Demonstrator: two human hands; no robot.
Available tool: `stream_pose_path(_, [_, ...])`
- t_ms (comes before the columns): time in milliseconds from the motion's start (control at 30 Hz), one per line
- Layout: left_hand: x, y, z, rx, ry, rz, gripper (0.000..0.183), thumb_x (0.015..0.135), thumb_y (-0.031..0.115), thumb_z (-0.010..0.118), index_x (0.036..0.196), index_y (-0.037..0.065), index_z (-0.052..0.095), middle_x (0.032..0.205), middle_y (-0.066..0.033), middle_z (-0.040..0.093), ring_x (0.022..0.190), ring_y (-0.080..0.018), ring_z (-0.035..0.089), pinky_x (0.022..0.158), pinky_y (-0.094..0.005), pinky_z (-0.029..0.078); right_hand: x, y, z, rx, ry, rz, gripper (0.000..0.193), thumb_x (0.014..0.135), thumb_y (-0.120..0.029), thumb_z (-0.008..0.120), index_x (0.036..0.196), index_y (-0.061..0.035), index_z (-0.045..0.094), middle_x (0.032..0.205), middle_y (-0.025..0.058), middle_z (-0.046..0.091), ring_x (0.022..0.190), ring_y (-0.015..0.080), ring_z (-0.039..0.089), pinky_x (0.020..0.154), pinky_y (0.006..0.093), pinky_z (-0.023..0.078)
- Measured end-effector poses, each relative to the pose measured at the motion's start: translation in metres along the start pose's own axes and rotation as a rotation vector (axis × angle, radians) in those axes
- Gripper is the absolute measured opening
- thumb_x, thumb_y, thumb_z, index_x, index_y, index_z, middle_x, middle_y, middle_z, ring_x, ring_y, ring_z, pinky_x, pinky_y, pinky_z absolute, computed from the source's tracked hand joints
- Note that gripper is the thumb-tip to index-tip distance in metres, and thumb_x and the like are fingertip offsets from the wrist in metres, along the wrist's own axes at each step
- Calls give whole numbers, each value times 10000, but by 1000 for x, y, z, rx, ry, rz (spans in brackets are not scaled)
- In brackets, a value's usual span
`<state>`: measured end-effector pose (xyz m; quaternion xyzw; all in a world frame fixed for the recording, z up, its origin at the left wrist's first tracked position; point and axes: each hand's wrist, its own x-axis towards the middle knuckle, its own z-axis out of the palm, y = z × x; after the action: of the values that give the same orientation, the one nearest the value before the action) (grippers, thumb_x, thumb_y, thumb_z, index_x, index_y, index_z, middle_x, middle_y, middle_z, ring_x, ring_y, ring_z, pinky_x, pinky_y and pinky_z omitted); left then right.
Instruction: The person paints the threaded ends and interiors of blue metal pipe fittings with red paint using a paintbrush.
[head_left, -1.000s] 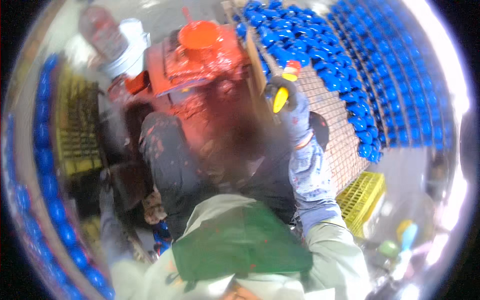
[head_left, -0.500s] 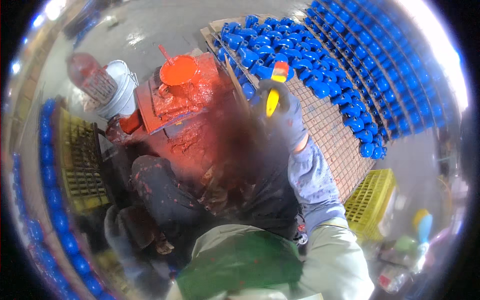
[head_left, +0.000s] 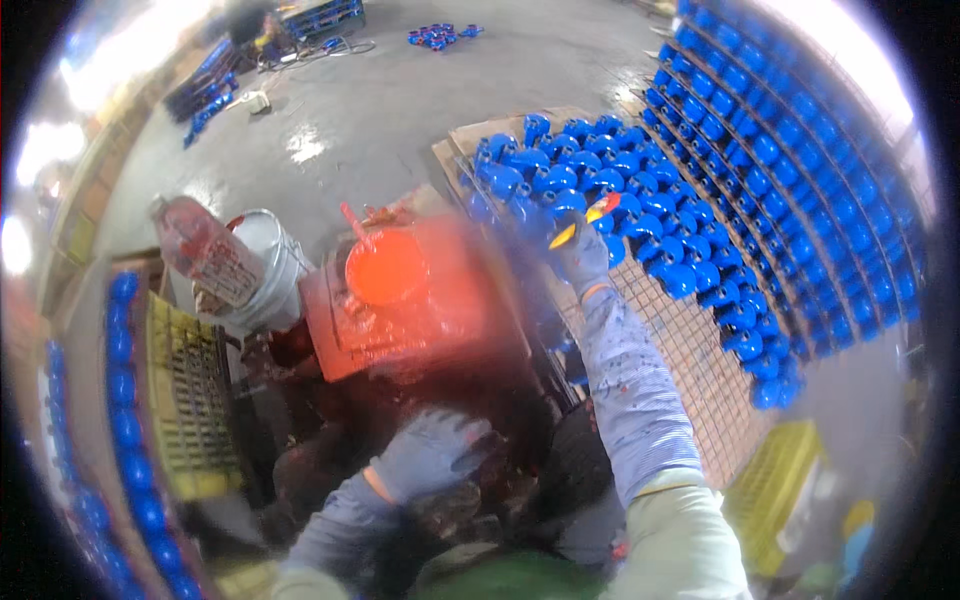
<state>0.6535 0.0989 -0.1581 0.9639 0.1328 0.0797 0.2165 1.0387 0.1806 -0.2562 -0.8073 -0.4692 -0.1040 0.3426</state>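
A gloved right hand [head_left: 582, 262] is being held out ahead, at the far end of a nearly straight arm whose patterned blue sleeve [head_left: 635, 385] is being angled up and leftward from the lower right. Its fingers are being kept closed around a yellow-and-red tool [head_left: 603, 207], whose yellow end is being left showing at the left of the fist and whose red-and-yellow end is being pointed up and right (its exact kind cannot be told). The tool is being held over the near edge of a crowd of glossy blue parts [head_left: 660, 205]; whether any is being touched cannot be told.

A gloved left hand [head_left: 428, 455] is being held lower and nearer the body, its back being turned upward and its fingers being directed to the right, with the elbow being bent. The fingers are being blurred at their tips, so whether they are being spread or pressed together cannot be told.

Just beyond the left hand, a round container of orange-red paint [head_left: 388, 268] is being supported on a paint-coated block [head_left: 345, 345], and a red stick [head_left: 355, 225] is being propped in it. Farther left, a red-stained bottle [head_left: 208, 250] is being leaned against a white bucket [head_left: 270, 255]. Beneath the blue parts, a wire mesh rack [head_left: 685, 345] is being exposed toward the right forearm.
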Motion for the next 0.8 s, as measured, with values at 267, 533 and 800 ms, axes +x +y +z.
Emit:
stream_pose_path(267, [5,-53,17,-78,-211,-257,449,861,386,568,1190,82,548,1089,-171,604,1004,-355,572,883,-439,446,17,43,60,-44,-252,-10,639,731,-261,682,1285,-81,420,1134,209,586,1047,374,568,877,450,456])
stream_pose_path(533, [18,-59,-6,-164,-113,-251,466,883,382,559,1237,81,531,1109,-175,600,999,-351,572,890,-445,443,19,44,79,-202,-235,-80,451,829,-216,605,1247,-132,457,1034,196,590,903,382,587,762,470,475])
stream_pose_path(800, [1,-54,-11,-179,-23,-285,474,873,374,571,1244,83,516,1078,-172,605,987,-356,574,866,-445,452,7,38,62,107,-189,235,278,822,-143,593,1081,-107,498,983,176,592,840,367,603,735,419,484])
